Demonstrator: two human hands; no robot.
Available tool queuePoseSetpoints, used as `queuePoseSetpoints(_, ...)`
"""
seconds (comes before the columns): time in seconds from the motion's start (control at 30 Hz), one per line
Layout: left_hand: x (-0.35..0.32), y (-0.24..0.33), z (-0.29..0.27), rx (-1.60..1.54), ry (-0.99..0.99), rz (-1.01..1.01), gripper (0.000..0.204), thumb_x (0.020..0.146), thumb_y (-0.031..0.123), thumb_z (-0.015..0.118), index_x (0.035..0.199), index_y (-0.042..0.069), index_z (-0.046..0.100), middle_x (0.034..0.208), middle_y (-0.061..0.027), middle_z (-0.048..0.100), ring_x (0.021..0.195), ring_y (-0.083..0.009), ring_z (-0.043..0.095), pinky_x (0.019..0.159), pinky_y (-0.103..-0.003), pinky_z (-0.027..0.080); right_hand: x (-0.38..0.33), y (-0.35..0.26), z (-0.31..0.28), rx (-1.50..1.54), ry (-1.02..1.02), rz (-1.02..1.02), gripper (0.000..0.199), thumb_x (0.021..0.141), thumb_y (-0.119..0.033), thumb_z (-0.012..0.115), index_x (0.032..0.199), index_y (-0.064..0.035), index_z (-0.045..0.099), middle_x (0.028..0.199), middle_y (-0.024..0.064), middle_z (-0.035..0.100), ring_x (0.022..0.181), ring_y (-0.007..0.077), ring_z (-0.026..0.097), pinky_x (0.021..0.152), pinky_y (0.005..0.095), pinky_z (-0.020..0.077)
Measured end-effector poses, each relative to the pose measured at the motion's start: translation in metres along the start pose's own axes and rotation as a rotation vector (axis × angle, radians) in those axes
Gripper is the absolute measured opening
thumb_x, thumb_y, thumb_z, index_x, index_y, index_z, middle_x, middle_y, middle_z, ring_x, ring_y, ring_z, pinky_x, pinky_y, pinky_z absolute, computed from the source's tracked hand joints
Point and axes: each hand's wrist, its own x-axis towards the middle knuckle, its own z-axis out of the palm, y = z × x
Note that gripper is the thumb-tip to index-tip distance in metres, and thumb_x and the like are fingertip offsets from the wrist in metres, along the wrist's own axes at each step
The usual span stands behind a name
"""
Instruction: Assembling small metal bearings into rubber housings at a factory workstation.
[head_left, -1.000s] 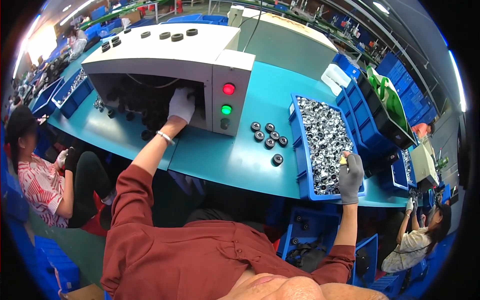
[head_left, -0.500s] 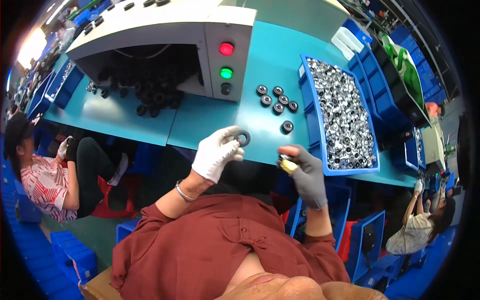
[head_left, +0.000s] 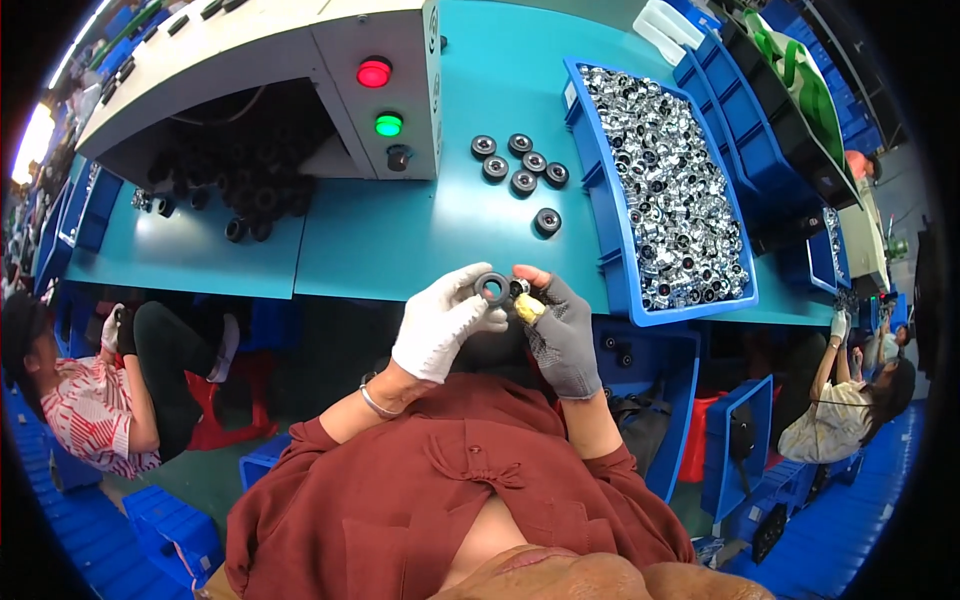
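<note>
White-gloved, my left hand (head_left: 440,322) is closed on a black rubber ring (head_left: 492,288), its hole facing up. Close beside the ring, my right hand (head_left: 563,335) in a grey glove pinches a small shiny metal part (head_left: 519,288). Yellow wrapping covers the right thumb. Ring and metal part nearly meet; whether they touch I cannot tell. Both hands are just off the front edge of the teal table (head_left: 390,240). Beyond them on the table stands a group of small black wheels (head_left: 523,183) with metal centres, and one wheel (head_left: 547,222) sits nearer.
A blue bin (head_left: 640,290) full of shiny metal parts stands at right. At left, a white machine (head_left: 335,60) with red and green lights has many black rings (head_left: 262,200) in its opening. Co-workers sit at far left (head_left: 85,400) and far right (head_left: 840,400).
My right hand has come left with the metal part, up beside the ring in my left hand. The view has shifted, so the table things appear further left.
</note>
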Motion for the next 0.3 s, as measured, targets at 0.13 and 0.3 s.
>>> queuePoseSetpoints(0.13,-0.0005,0.0015,0.0051,0.128,0.023,0.022,0.048,0.097,0.004,0.063,0.139,-0.009,0.046,0.118,-0.0167,0.062,0.094,-0.0231,0.069,0.087,-0.036,0.060,-0.0011,0.0033,-0.0012,0.108,0.019,0.022,0.040,0.093,0.002,0.056,0.132,0.0063,0.057,0.119,0.0096,0.065,0.106,0.0127,0.061,0.093,0.0251,0.0481)
queuePoseSetpoints(0.3,0.0003,-0.0051,0.0025,0.336,-0.008,0.128,0.051,0.094,0.003,0.066,0.140,-0.008,0.047,0.120,-0.0178,0.062,0.097,-0.0249,0.070,0.088,-0.035,0.060,-0.0021,0.0062,-0.0034,0.140,0.014,0.031,0.042,0.093,0.000,0.059,0.134,0.0055,0.055,0.120,0.0105,0.065,0.106,0.0135,0.062,0.094,0.0254,0.0481)
